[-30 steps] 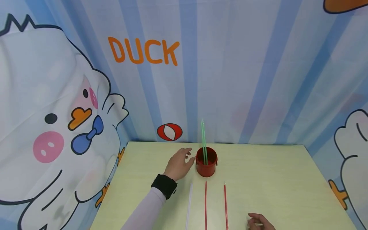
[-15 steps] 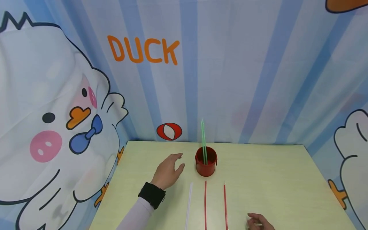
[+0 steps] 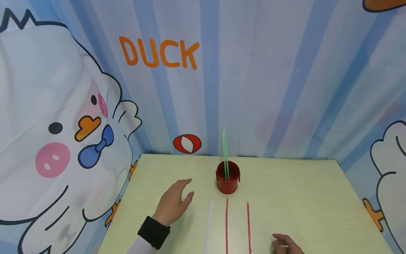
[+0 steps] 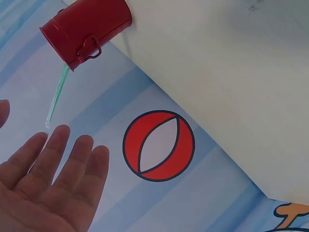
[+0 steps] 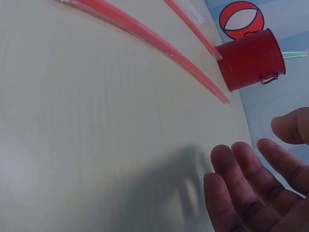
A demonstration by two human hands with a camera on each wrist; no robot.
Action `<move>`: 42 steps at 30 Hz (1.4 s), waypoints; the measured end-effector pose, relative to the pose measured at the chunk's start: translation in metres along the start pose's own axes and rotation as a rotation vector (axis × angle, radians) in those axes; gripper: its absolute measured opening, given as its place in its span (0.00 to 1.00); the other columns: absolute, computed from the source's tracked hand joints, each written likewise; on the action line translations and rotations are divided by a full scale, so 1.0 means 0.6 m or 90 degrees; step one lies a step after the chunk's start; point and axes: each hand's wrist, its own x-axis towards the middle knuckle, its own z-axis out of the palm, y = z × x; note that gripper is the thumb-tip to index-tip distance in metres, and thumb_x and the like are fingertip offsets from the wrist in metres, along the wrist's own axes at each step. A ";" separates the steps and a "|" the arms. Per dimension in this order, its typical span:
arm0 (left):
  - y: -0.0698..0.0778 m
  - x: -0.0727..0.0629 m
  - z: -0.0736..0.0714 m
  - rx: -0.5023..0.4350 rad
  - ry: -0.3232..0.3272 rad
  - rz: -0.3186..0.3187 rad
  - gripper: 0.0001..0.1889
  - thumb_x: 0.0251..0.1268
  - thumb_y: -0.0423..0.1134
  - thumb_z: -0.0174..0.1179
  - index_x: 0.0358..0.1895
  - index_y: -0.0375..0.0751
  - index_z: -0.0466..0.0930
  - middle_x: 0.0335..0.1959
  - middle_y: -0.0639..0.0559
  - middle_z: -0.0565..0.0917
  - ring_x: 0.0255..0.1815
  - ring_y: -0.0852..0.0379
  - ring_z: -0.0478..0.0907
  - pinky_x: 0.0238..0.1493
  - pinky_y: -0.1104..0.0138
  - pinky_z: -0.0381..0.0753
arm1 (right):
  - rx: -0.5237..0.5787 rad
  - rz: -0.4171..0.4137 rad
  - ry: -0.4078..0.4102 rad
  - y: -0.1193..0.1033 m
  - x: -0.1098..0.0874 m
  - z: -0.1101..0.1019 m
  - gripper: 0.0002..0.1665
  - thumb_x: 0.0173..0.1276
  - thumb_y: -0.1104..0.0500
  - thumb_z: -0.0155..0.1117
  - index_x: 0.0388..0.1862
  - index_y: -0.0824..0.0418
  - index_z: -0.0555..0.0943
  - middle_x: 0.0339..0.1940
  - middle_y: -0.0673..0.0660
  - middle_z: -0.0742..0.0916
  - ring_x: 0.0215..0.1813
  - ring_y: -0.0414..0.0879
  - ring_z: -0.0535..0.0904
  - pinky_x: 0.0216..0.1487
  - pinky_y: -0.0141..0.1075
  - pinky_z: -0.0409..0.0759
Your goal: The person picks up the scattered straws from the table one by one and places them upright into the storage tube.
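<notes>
A small red bucket (image 3: pixel 227 186) stands upright near the back of the table, with green straws (image 3: pixel 225 148) in clear wrapping leaning inside it. To the bucket's left is my left hand (image 3: pixel 173 201), fingers loosely extended and holding nothing; the left wrist view shows its bare palm (image 4: pixel 48 198). My right hand (image 3: pixel 285 244) hovers low at the front right, fingers relaxed, with nothing in it. Between the hands lie a whitish straw (image 3: pixel 208 225), a red straw (image 3: pixel 226 225) and another red straw (image 3: pixel 248 227), roughly parallel in front of the bucket.
The pale yellow table (image 3: pixel 295 197) ends against a blue striped curtain (image 3: pixel 244 88) printed with ducks and a red-and-white ball (image 3: pixel 187 144). A black band (image 3: pixel 154 233) wraps my left wrist.
My left hand has drawn away from beside the bucket, moving left and toward me, its fingers spreading a little. The right hand, bucket and straws stay in place.
</notes>
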 end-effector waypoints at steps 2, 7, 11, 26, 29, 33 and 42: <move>-0.003 -0.008 -0.004 0.002 0.003 -0.011 0.25 0.75 0.48 0.63 0.70 0.45 0.76 0.67 0.48 0.81 0.69 0.47 0.78 0.68 0.49 0.80 | -0.006 -0.002 0.000 0.000 0.001 0.001 0.23 0.75 0.58 0.62 0.62 0.69 0.78 0.43 0.57 0.88 0.36 0.44 0.86 0.36 0.41 0.86; -0.014 -0.020 -0.008 0.003 0.014 -0.043 0.25 0.74 0.47 0.64 0.70 0.44 0.77 0.67 0.47 0.81 0.69 0.46 0.79 0.67 0.48 0.80 | -0.009 -0.006 0.000 0.000 0.004 0.001 0.24 0.73 0.57 0.63 0.62 0.69 0.79 0.42 0.56 0.88 0.36 0.43 0.86 0.35 0.40 0.85; -0.019 -0.029 -0.007 -0.004 0.015 -0.052 0.25 0.74 0.47 0.64 0.70 0.44 0.76 0.67 0.47 0.81 0.69 0.46 0.79 0.67 0.48 0.80 | -0.011 -0.009 0.004 0.000 0.006 0.002 0.24 0.73 0.56 0.64 0.62 0.68 0.79 0.42 0.56 0.88 0.35 0.43 0.86 0.35 0.38 0.85; -0.024 -0.072 0.027 -0.046 -0.010 -0.085 0.23 0.75 0.46 0.63 0.69 0.44 0.77 0.66 0.47 0.81 0.68 0.44 0.79 0.66 0.48 0.80 | 0.007 -0.011 -0.008 -0.021 -0.003 0.003 0.23 0.73 0.57 0.64 0.62 0.68 0.79 0.41 0.54 0.88 0.38 0.43 0.87 0.36 0.38 0.86; -0.026 -0.079 0.038 -0.043 -0.015 -0.098 0.23 0.75 0.47 0.63 0.68 0.44 0.78 0.66 0.47 0.81 0.68 0.45 0.79 0.65 0.48 0.80 | -0.004 -0.015 -0.002 -0.027 -0.007 0.006 0.22 0.74 0.57 0.64 0.62 0.68 0.79 0.41 0.54 0.88 0.38 0.44 0.87 0.36 0.39 0.86; -0.026 -0.089 0.048 -0.042 -0.022 -0.116 0.22 0.75 0.47 0.63 0.67 0.44 0.78 0.65 0.47 0.82 0.68 0.45 0.79 0.65 0.48 0.80 | -0.025 -0.009 0.008 -0.036 -0.009 0.011 0.22 0.74 0.58 0.63 0.62 0.68 0.79 0.41 0.55 0.88 0.38 0.44 0.87 0.36 0.39 0.86; -0.033 -0.101 0.068 -0.018 -0.021 -0.104 0.21 0.74 0.46 0.63 0.65 0.44 0.80 0.63 0.46 0.83 0.67 0.44 0.79 0.64 0.48 0.81 | -0.050 0.023 0.025 -0.055 -0.010 0.022 0.20 0.75 0.58 0.63 0.62 0.64 0.80 0.44 0.57 0.88 0.35 0.42 0.84 0.33 0.37 0.80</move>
